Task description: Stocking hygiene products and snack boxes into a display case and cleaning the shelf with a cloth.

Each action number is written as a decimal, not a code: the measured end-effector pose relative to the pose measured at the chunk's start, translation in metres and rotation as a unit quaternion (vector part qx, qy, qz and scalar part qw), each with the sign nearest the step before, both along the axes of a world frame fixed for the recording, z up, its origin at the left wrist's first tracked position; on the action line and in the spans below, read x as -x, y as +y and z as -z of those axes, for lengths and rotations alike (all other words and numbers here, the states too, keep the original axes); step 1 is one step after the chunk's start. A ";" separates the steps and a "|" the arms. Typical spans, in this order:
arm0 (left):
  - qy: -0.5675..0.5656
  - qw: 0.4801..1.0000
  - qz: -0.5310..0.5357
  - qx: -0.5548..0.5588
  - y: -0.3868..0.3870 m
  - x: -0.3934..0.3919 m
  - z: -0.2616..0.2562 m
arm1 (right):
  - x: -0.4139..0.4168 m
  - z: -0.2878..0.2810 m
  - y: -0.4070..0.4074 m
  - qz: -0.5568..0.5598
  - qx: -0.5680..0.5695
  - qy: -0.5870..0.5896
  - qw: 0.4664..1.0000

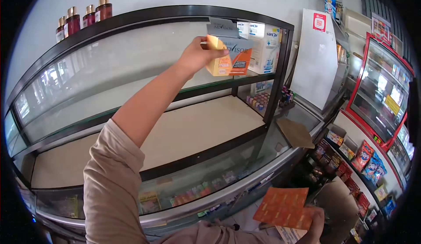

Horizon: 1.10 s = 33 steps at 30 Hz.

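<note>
My left hand reaches up to the cabinet's upper glass shelf, thumb and fingers closed on a yellow hair mask box. Right beside that box stands a grey and orange display carton with a raised grey flap. White boxes are behind and to the right of it, within the black-framed glass cabinet. Low at the right, my right hand grips an orange patterned flat piece, with a printed pale sheet just under it.
Bottles with gold caps line the cabinet top at left. Below runs a glass counter holding small goods. Brown cardboard lies on the counter at right. Snack packets and a red-framed glass display case are farther right.
</note>
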State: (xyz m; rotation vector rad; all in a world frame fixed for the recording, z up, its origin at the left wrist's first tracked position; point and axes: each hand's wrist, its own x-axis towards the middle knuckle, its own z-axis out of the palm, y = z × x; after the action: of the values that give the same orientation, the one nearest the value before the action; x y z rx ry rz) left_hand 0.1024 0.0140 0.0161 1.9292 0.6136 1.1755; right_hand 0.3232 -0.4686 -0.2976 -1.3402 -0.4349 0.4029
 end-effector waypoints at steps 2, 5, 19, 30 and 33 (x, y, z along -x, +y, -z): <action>0.003 1.000 -0.004 -0.015 0.012 -0.006 0.001 | -0.005 -0.011 0.006 -0.018 -0.013 -0.020 1.000; 0.026 0.999 -0.029 -0.008 0.023 -0.004 0.000 | -0.004 -0.019 0.028 -0.004 -0.114 -0.028 0.993; 0.154 0.975 -0.156 -0.039 -0.002 0.023 0.016 | -0.045 -0.052 0.129 -0.246 -0.350 0.062 0.902; 0.219 0.962 -0.127 -0.102 0.012 -0.032 0.014 | -0.042 -0.019 0.108 -0.200 -0.263 0.067 0.942; 0.241 0.953 -0.149 -0.109 0.011 -0.040 0.014 | -0.043 -0.014 0.098 -0.166 -0.253 0.092 0.949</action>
State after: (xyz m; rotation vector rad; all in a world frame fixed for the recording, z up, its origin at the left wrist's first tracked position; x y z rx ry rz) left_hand 0.1423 0.0248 0.0025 2.3999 1.1039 0.9770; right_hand 0.3666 -0.3702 -0.2838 -0.7221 -0.5660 0.6405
